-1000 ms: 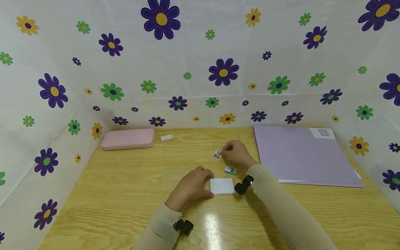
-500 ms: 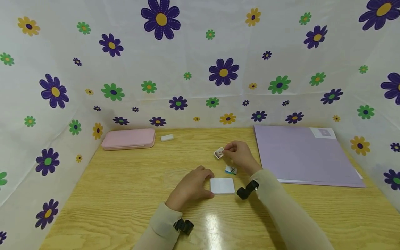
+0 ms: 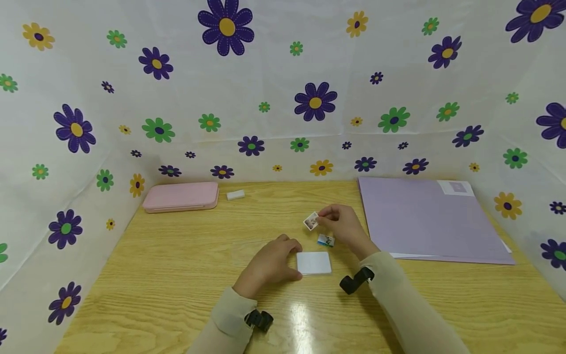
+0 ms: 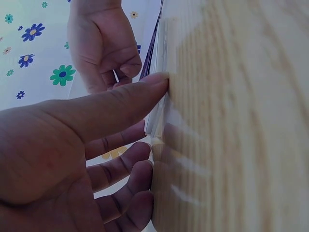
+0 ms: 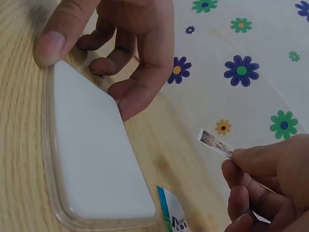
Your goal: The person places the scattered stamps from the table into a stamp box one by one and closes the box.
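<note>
Picture card first: my right hand [image 3: 344, 227] pinches the small printed picture card [image 3: 311, 221] by one edge between thumb and fingertips, and over the last second it's come up off the wooden table [image 3: 177, 265] and drifted a bit back toward the clear-rimmed white rectangular plate [image 3: 314, 263]. So I'd say the pick is done and it's now in transit. My left hand [image 3: 268, 265] hasn't budged, thumb and relaxed fingers pressing the plate's left edge to steady it. A second little card with a blue edge [image 3: 326, 240] lies flat just beyond the plate, right under the lifted one.
</note>
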Tool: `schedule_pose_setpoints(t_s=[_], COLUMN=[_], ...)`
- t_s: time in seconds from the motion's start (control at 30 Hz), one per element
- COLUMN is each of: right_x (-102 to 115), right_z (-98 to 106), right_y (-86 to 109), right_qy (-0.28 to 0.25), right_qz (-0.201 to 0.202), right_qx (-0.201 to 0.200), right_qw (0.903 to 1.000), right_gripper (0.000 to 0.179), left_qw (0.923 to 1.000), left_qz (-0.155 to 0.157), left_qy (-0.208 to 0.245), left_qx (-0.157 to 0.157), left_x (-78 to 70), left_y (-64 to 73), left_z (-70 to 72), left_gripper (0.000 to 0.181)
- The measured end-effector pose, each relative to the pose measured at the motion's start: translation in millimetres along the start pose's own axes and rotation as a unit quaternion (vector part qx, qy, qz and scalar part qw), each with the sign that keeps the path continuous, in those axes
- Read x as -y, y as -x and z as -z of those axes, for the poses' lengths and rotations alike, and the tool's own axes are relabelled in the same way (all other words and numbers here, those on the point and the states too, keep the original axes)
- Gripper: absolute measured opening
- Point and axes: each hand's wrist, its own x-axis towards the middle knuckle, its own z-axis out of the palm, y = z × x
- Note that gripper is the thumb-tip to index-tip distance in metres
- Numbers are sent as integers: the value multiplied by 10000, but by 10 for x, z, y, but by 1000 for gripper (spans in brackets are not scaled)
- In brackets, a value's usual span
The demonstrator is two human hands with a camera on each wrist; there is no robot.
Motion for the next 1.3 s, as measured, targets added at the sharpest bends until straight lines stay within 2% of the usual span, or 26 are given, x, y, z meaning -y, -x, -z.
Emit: schedule_pose_setpoints(t_s=[0.27,0.47,0.63,0.93,1.13,1.3], right_x=[42,73,68,73,53,38], right_z=[45,74,75,12,-56,-93], right_y=[143,240,278,317,340,374], right_qy=[-225,-204,-65,280,550,590], right_qz=[252,461,570,757,962,946], right_qx=[240,762,1185,1661,1883,1928], right_qw=[9991,9958,9913,9828,9758,9749], right_gripper=[12,12,9,5,4,6], left_qw=[9999,9998,9998,9997,9997,9995], left_qz=[-61,-109,-90,-54,11,37], left_qy=[78,121,143,200,242,300], left_qx=[-54,-83,-85,-100,-77,-50], left_x=[-7,-3,-3,28,47,43], left_y=[-1,11,12,-6,-10,-16], left_z=[3,0,-11,-23,-29,-36], left_gripper=[52,52,51,55,55,56])
